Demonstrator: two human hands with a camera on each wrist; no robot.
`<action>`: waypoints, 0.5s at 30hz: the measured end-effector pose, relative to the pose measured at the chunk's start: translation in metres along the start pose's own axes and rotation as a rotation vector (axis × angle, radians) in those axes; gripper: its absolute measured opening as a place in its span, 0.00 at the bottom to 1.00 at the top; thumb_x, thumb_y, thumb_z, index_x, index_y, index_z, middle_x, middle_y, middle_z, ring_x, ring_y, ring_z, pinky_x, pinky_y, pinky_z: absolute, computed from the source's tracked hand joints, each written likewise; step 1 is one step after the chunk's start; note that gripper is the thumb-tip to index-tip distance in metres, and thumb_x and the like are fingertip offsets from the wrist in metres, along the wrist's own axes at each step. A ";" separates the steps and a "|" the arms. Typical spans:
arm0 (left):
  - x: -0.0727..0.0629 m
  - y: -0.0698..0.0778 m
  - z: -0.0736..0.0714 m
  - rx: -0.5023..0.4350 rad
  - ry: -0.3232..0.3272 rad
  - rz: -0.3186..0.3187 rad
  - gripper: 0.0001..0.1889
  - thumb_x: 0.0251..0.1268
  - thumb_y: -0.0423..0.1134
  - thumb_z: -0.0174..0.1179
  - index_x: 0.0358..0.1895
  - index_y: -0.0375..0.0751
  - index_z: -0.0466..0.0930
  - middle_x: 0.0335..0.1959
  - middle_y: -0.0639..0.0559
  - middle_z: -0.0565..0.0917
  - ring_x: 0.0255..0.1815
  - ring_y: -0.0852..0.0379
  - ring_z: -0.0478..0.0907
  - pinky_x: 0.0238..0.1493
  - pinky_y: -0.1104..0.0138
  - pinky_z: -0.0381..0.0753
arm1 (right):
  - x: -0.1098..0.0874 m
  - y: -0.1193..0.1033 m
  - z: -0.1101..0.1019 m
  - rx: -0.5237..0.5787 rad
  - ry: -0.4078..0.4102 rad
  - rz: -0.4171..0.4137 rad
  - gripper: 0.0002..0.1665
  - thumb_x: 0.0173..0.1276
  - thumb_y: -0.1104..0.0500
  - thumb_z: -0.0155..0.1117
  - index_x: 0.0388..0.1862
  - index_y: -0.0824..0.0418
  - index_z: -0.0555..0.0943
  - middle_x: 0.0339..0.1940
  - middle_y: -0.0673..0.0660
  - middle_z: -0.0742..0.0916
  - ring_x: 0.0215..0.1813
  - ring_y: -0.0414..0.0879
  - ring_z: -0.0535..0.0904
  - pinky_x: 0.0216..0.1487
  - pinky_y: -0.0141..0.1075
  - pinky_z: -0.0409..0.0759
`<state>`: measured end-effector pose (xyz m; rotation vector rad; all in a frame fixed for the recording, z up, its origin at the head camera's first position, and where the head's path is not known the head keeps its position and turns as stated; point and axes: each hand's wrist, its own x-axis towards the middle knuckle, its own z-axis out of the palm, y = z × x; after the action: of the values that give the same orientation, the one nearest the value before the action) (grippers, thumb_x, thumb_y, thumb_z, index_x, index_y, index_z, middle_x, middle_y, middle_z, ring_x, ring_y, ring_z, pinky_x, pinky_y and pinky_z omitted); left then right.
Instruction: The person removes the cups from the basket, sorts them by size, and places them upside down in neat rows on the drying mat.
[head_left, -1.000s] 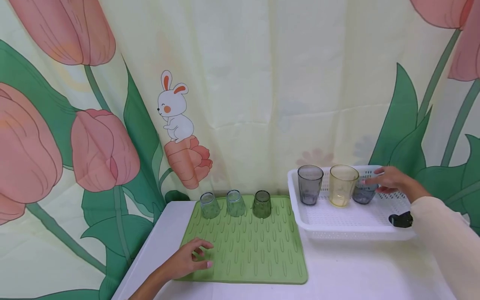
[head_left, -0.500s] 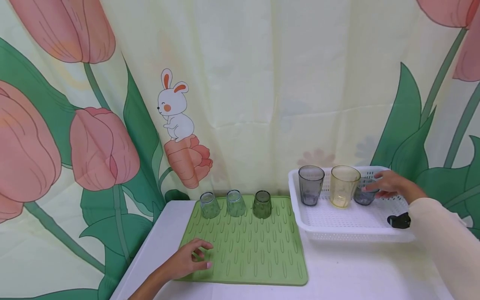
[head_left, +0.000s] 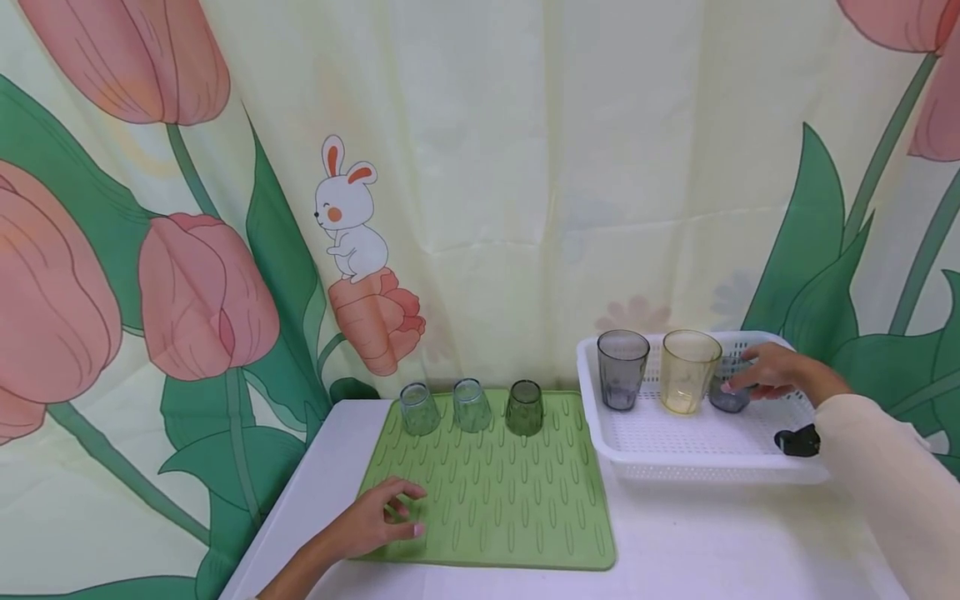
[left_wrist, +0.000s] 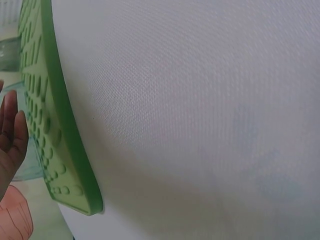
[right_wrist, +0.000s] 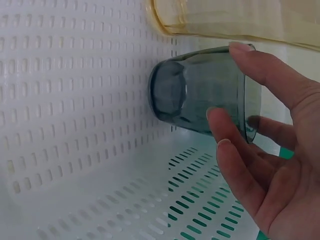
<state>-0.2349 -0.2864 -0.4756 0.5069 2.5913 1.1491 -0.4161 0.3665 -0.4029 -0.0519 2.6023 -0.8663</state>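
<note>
In the head view, my right hand (head_left: 776,371) is at a small smoky blue-grey drinking glass (head_left: 727,396), which stands upright in a white perforated basket (head_left: 622,457). The right wrist view shows the thumb at the rim of this glass (right_wrist: 200,92) and the curled fingers against its other side. My left hand (head_left: 378,518) hovers with loosely bent fingers over the front left of a green ribbed drying mat (head_left: 517,500), holding nothing. Along the mat's back edge stand two pale bluish glasses (head_left: 420,412) and a darker one (head_left: 524,410), all upside down.
Beside the small glass in the basket stand a tall yellow tumbler (head_left: 686,375) and a tall grey tumbler (head_left: 622,373). A black object (head_left: 797,440) shows at the basket's right front, by the sleeve. Behind the white table hangs a printed curtain (head_left: 480,183).
My right hand has come slightly lower around the small glass, and the glass appears a little lower in view. The left hand and the glasses on the mat have stayed put.
</note>
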 end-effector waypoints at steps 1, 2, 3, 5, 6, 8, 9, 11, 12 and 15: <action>0.000 0.000 0.000 -0.001 -0.001 0.000 0.23 0.65 0.47 0.69 0.59 0.41 0.77 0.57 0.44 0.78 0.46 0.54 0.77 0.44 0.68 0.79 | 0.000 0.000 0.000 -0.003 0.000 -0.005 0.63 0.62 0.47 0.74 0.70 0.88 0.47 0.53 0.79 0.74 0.34 0.48 0.81 0.39 0.42 0.83; 0.000 0.000 0.000 -0.001 -0.002 0.002 0.23 0.65 0.47 0.69 0.59 0.42 0.77 0.57 0.44 0.78 0.46 0.55 0.77 0.44 0.68 0.79 | -0.001 0.001 0.000 -0.005 0.000 -0.009 0.63 0.62 0.47 0.75 0.69 0.88 0.48 0.53 0.79 0.74 0.33 0.48 0.80 0.39 0.42 0.83; 0.000 0.000 0.001 -0.003 -0.003 0.004 0.23 0.65 0.47 0.68 0.59 0.41 0.77 0.57 0.44 0.78 0.46 0.55 0.77 0.44 0.68 0.79 | -0.001 0.001 -0.001 -0.007 0.001 -0.013 0.63 0.61 0.47 0.75 0.69 0.88 0.48 0.53 0.79 0.74 0.33 0.47 0.80 0.38 0.42 0.83; 0.000 0.000 0.001 -0.004 -0.008 0.008 0.23 0.65 0.47 0.68 0.59 0.41 0.77 0.57 0.44 0.78 0.46 0.55 0.77 0.44 0.68 0.79 | -0.003 0.001 -0.001 -0.015 0.009 -0.026 0.63 0.61 0.47 0.75 0.68 0.89 0.49 0.53 0.81 0.73 0.32 0.47 0.80 0.38 0.42 0.84; 0.000 0.000 0.001 -0.005 -0.010 0.011 0.23 0.65 0.47 0.68 0.59 0.41 0.77 0.57 0.44 0.78 0.46 0.55 0.77 0.44 0.68 0.79 | -0.004 0.000 -0.002 -0.021 0.015 -0.034 0.62 0.61 0.47 0.75 0.68 0.89 0.50 0.53 0.81 0.73 0.31 0.47 0.80 0.38 0.42 0.84; 0.000 0.000 0.001 -0.010 -0.015 0.019 0.23 0.65 0.47 0.68 0.59 0.41 0.77 0.57 0.43 0.78 0.46 0.54 0.77 0.44 0.68 0.79 | -0.006 -0.001 -0.003 -0.026 0.025 -0.044 0.61 0.61 0.48 0.75 0.68 0.90 0.50 0.52 0.80 0.73 0.30 0.47 0.79 0.38 0.42 0.85; 0.000 0.000 0.001 -0.013 -0.017 0.022 0.23 0.66 0.46 0.68 0.59 0.41 0.77 0.57 0.43 0.78 0.46 0.54 0.77 0.44 0.68 0.79 | -0.007 -0.002 -0.004 -0.033 0.029 -0.050 0.61 0.61 0.48 0.75 0.68 0.90 0.50 0.51 0.80 0.74 0.30 0.47 0.79 0.38 0.43 0.85; 0.000 0.000 0.001 -0.020 -0.021 0.025 0.23 0.66 0.46 0.68 0.59 0.41 0.77 0.57 0.43 0.78 0.46 0.53 0.77 0.44 0.68 0.79 | -0.010 -0.004 -0.006 -0.043 0.036 -0.061 0.61 0.61 0.48 0.75 0.67 0.91 0.51 0.49 0.79 0.76 0.31 0.47 0.80 0.38 0.43 0.85; 0.000 0.000 0.001 -0.024 -0.023 0.027 0.23 0.66 0.46 0.68 0.59 0.41 0.77 0.57 0.43 0.78 0.46 0.53 0.77 0.44 0.68 0.79 | -0.011 -0.005 -0.006 -0.045 0.039 -0.065 0.61 0.61 0.48 0.75 0.68 0.90 0.50 0.49 0.79 0.76 0.31 0.47 0.80 0.38 0.43 0.85; 0.001 0.001 0.001 -0.030 -0.028 0.033 0.23 0.66 0.45 0.68 0.60 0.40 0.77 0.57 0.43 0.78 0.46 0.52 0.78 0.44 0.68 0.79 | -0.015 -0.008 -0.008 -0.051 0.048 -0.073 0.62 0.61 0.47 0.75 0.68 0.90 0.50 0.51 0.81 0.76 0.33 0.47 0.80 0.39 0.43 0.85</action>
<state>-0.2352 -0.2845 -0.4761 0.5577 2.5471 1.1814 -0.4063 0.3671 -0.3870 -0.1431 2.6819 -0.8357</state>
